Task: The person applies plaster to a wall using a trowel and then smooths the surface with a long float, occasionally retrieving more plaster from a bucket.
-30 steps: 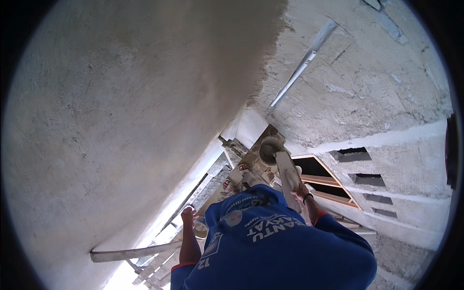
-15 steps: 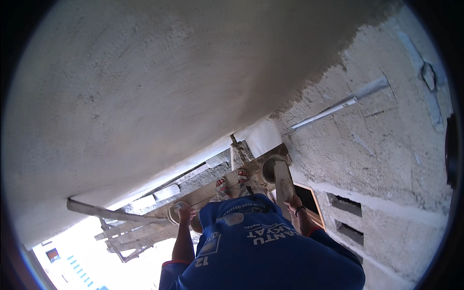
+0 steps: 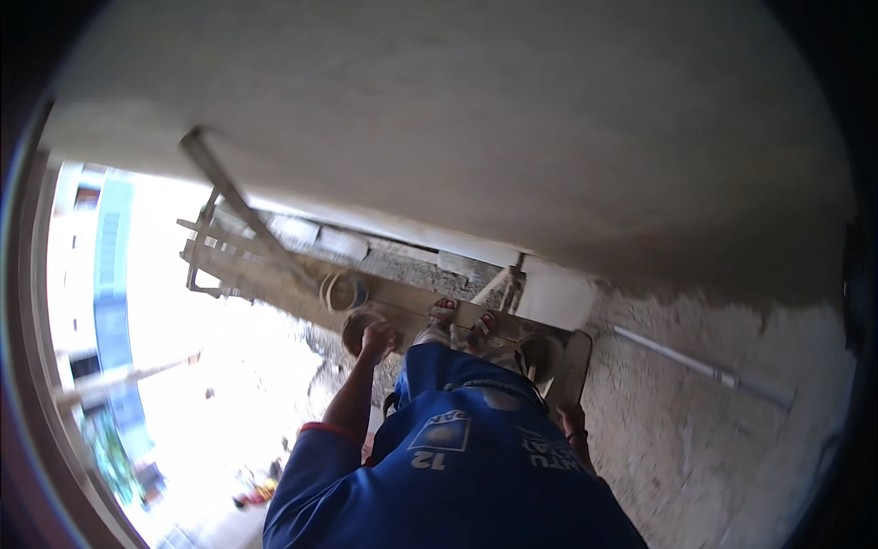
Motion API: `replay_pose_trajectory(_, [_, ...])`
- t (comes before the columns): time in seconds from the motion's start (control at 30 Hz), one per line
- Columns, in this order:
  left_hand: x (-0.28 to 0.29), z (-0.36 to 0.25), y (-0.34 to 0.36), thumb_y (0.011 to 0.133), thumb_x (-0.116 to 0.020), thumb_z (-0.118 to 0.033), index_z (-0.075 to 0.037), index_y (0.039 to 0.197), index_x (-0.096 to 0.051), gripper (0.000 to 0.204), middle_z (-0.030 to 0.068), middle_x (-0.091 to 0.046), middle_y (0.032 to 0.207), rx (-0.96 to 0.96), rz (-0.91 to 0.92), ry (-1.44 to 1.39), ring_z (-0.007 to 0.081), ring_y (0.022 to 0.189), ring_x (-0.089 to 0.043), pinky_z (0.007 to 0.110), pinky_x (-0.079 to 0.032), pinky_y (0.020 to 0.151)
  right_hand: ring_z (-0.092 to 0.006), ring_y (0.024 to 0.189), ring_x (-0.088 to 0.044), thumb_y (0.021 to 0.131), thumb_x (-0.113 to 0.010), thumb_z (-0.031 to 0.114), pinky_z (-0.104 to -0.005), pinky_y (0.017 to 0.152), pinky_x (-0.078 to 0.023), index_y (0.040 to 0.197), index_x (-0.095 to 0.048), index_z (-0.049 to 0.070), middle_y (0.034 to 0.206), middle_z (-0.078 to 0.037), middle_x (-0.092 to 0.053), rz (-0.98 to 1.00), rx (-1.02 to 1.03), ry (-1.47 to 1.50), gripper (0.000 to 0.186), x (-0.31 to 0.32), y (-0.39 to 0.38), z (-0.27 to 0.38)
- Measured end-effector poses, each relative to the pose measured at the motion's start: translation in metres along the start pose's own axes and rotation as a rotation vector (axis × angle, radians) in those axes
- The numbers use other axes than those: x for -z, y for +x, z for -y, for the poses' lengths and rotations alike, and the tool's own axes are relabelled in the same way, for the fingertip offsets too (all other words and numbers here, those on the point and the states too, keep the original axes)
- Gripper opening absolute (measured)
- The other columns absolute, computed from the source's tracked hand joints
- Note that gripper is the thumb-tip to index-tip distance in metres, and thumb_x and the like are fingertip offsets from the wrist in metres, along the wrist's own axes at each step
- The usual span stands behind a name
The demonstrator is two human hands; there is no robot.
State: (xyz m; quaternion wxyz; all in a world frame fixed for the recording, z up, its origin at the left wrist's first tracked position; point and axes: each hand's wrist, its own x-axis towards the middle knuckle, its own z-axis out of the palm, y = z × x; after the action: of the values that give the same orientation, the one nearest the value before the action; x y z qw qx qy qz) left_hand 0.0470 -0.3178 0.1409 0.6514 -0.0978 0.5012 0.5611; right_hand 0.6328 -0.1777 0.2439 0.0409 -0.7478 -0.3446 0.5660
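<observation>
My right hand (image 3: 573,423) grips the lower end of a long flat board (image 3: 574,361), stained with mortar, at my right side. Beside that board, partly behind it, is a round dark bucket (image 3: 541,355). My left hand (image 3: 377,340) is closed, its fingers curled, in front of a round brownish container (image 3: 355,331). Whether it holds something small or touches the rim cannot be made out. Just beyond stands a pale bucket (image 3: 344,291) on the planks.
My sandalled feet (image 3: 443,311) stand on a narrow plank scaffold (image 3: 393,297). A smooth plastered wall (image 3: 476,137) rises ahead, with rough wall (image 3: 668,412) at right. A slanting timber (image 3: 224,178) crosses the left. Below left lies a bright drop.
My view has swung to the left, showing more of the outside and the plank scaffold. My left hand has moved from beside the pale bucket to the brownish container; my right still holds the board.
</observation>
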Motion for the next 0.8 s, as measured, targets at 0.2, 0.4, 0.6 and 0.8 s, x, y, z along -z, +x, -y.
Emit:
replay_pose_trajectory(0.2, [-0.059, 0.05, -0.042, 0.083, -0.063, -0.014, 0.0, 0.098, -0.061, 0.021, 0.0093, -0.064, 0.087, -0.155, -0.463, 0.226, 0.0155, 0.068, -0.063, 0.028, -0.05, 0.048, -0.0292, 0.098, -0.059, 0.078, -0.073, 0.016, -0.039, 0.083, -0.048, 0.126, -0.05, -0.002, 0.113, -0.016, -0.061, 0.003, 0.017, -0.225, 0.057, 0.057, 0.055, -0.018])
replay_pose_trajectory(0.4, [-0.054, 0.109, -0.104, 0.084, -0.06, -0.012, 0.0, 0.096, -0.062, 0.017, 0.0082, -0.063, 0.073, -0.078, -0.719, 0.208, 0.0168, 0.06, -0.062, 0.03, -0.05, 0.049, -0.029, 0.091, -0.061, 0.082, -0.068, 0.022, -0.0393, 0.076, -0.051, 0.124, -0.051, -0.001, 0.106, -0.015, -0.062, 0.154, -0.007, -0.71, 0.05, 0.061, 0.034, 0.107])
replay_pose_trajectory(0.6, [-0.042, 0.15, -0.139, 0.086, -0.059, -0.012, -0.003, 0.088, -0.058, 0.009, 0.0037, -0.058, 0.071, -0.198, -0.591, 0.458, 0.0155, 0.056, -0.058, 0.031, -0.048, 0.048, -0.0264, 0.083, -0.061, 0.083, -0.066, 0.026, -0.0375, 0.073, -0.05, 0.116, -0.055, -0.003, 0.091, -0.014, -0.063, 0.197, 0.48, -1.195, 0.045, 0.098, 0.175, 0.064])
replay_pose_trajectory(0.8, [-0.042, 0.15, -0.136, 0.085, -0.059, -0.01, 0.001, 0.107, -0.058, 0.024, 0.0074, -0.064, 0.082, 0.019, -0.68, -0.053, 0.0167, 0.069, -0.063, 0.03, -0.051, 0.051, -0.0212, 0.079, -0.059, 0.085, -0.064, 0.023, -0.0346, 0.07, -0.049, 0.106, -0.055, -0.005, 0.086, -0.016, -0.061, 0.327, 0.105, -0.544, 0.036, 0.063, 0.147, 0.134])
